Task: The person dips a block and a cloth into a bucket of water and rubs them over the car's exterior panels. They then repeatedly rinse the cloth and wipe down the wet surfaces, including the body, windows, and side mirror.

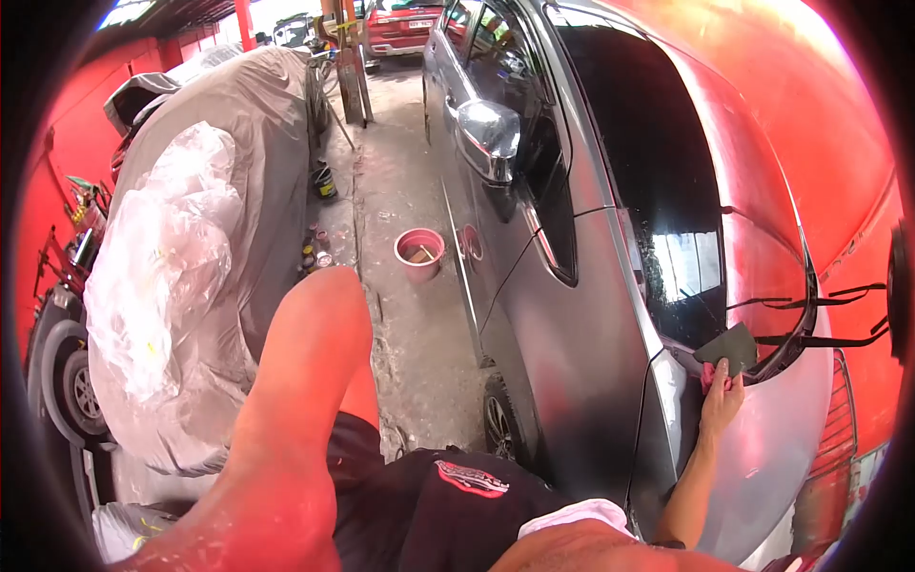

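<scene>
My right hand (721, 391) is closed on a dark grey-green sheet of sandpaper (732, 346), above the corner where the grey car's windshield (658, 181) meets its hood. Something small and pink (707, 375) shows at the same hand; its kind I cannot make out. Beneath the hand, the car's fender and hood (762, 448) have a dull grey surface. My left arm (295, 400) is bent with the elbow forward, and its forearm comes back toward the camera. The left hand itself is out of the picture.
A pink bucket (419, 255) with a brownish item inside stands on the concrete floor between the cars. To the left, a car under a grey cover (257, 162) carries crumpled plastic sheeting (172, 248). Wiper arms (829, 340) stick out from the windshield. The side mirror (489, 138) juts out.
</scene>
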Available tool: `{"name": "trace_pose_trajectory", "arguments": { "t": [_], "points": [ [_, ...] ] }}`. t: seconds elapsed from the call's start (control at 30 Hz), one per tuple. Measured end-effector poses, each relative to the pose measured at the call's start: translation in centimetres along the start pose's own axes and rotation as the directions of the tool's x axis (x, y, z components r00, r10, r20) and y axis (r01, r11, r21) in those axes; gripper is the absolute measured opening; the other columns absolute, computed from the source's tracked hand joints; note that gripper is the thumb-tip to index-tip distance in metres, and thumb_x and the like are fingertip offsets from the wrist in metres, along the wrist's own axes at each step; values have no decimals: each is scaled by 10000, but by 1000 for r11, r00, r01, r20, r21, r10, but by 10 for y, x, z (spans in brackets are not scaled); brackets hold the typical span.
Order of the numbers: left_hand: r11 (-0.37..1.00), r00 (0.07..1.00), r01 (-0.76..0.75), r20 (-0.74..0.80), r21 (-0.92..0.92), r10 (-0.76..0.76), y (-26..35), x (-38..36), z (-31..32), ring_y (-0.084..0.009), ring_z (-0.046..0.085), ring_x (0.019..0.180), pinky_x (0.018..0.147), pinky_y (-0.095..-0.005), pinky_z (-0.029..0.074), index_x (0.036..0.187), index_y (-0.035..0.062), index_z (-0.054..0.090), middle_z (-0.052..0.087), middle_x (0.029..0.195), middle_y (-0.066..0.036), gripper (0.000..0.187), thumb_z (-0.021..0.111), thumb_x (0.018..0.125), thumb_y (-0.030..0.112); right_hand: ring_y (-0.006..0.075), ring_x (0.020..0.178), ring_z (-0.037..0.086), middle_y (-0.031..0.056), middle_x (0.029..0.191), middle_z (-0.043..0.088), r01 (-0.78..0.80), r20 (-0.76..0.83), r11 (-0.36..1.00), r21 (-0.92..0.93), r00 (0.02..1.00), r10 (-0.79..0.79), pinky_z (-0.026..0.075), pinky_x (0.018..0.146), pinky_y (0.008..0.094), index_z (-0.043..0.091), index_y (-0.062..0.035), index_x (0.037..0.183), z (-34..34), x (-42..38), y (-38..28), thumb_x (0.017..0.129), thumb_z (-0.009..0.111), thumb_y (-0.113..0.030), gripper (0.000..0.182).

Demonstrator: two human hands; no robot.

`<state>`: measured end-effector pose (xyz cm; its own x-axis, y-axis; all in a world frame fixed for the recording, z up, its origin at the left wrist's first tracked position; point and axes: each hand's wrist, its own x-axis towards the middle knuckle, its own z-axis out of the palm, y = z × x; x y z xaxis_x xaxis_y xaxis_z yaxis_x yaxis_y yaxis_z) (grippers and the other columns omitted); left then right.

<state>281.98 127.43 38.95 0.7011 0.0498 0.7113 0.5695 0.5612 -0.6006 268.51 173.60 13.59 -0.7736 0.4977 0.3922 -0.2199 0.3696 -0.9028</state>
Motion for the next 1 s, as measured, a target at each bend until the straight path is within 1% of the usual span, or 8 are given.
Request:
{"name": "trace_pose_trajectory", "arguments": {
  "t": [0.3,0.37,0.67,0.8,0.87,0.9,0.93,1.0],
  "points": [
    [967,980,146,105,209,-170,7,0,0,-198,197,1455,1168,-508,192,1348,254,518,357,1528,-33,436,308,1032,470,91,715,624,47,870,649,26,19,999,33,999,-26,520,644,217,605,40,1021,3,0,6,982,607,-221,264],
    [999,978,50,-202,8,-47,3,-7,7,-198,159,1470,1170,-519,176,1400,256,478,319,1553,-33,467,294,1037,484,87,719,618,50,872,648,-21,13,993,-117,1000,22,525,642,225,610,39,1014,-6,-1,3,983,605,-211,252],
    [993,955,22,-293,-119,-57,-19,-19,-18,-249,294,1382,1167,-546,156,1358,246,521,417,1434,-120,502,356,979,531,96,740,626,48,866,636,17,-2,1000,27,1000,-17,540,653,237,604,37,971,-5,2,16,1001,568,-231,272],
    [817,770,193,-432,-544,-470,-7,-78,-15,-271,354,1342,1166,-558,147,1339,242,540,460,1381,-159,520,383,953,552,119,689,587,59,811,646,122,-75,992,-31,990,-124,445,592,248,604,-3,890,7,-13,-10,990,595,-262,278],
    [531,668,722,246,-444,-703,6,-144,-12,-293,405,1332,1134,-503,248,1336,149,540,472,1392,-169,508,516,925,447,233,798,608,114,853,623,261,86,655,-710,954,-288,464,692,306,611,0,909,7,-20,-6,981,589,-212,226],
    [449,320,892,636,48,-703,11,-179,-17,-308,441,1332,1102,-445,351,1338,58,536,472,1416,-170,526,642,904,337,292,895,588,133,877,594,560,257,444,-700,777,-574,461,791,373,629,-15,918,16,-26,-18,915,622,-143,129],
    [296,179,954,703,47,-688,33,-207,0,-368,401,1360,1123,-443,328,1360,50,503,461,1421,-205,621,739,837,286,292,895,588,133,877,594,576,268,435,-692,765,-586,461,791,373,629,-15,918,30,-36,-37,915,622,-143,129],
    [351,137,934,842,65,-522,74,-244,20,-416,294,1414,1149,-467,284,1478,28,313,309,1500,-284,889,780,796,354,295,975,568,86,837,566,884,441,132,-449,348,-827,439,841,485,630,-85,865,54,-52,-75,744,676,-157,148]
  ]
}}
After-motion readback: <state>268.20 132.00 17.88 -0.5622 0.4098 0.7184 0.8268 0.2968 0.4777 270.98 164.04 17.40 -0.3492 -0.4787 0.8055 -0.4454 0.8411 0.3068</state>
